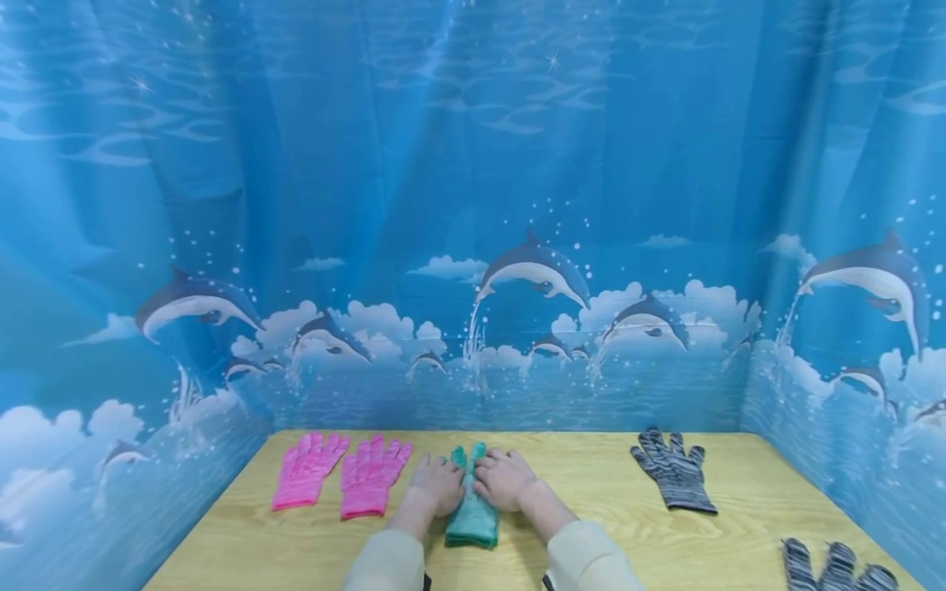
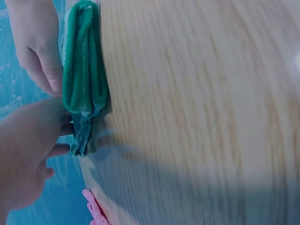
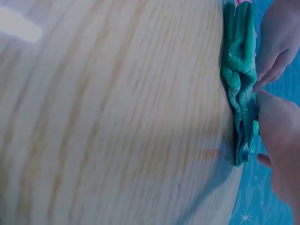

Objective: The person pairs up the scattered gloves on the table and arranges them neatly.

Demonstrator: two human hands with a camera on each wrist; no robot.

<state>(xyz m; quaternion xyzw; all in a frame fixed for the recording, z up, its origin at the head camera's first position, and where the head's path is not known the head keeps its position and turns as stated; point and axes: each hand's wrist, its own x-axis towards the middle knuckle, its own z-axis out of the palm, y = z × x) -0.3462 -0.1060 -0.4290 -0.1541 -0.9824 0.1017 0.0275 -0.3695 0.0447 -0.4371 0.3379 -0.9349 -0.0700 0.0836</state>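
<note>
A pair of green knit gloves (image 1: 473,519) lies stacked at the middle of the table, cuffs toward the person and two fingertips showing at the far end. My left hand (image 1: 442,484) rests on the gloves' left side. From the other side, my right hand (image 1: 506,480) lies over their right edge. Seen from the left wrist, the left hand (image 2: 33,145) has its thumb apart from the green cloth (image 2: 84,61). In the right wrist view, the right hand's (image 3: 281,136) thumb also stands clear of the folded gloves (image 3: 240,93). Some fingertips are hidden behind the fabric.
Two pink gloves (image 1: 373,480) lie flat, side by side, left of the hands. A grey-and-black glove (image 1: 676,472) is at the back right, and another striped glove (image 1: 838,566) is cut off at the front right. A blue dolphin-print curtain (image 1: 473,205) surrounds the wooden table (image 1: 591,484).
</note>
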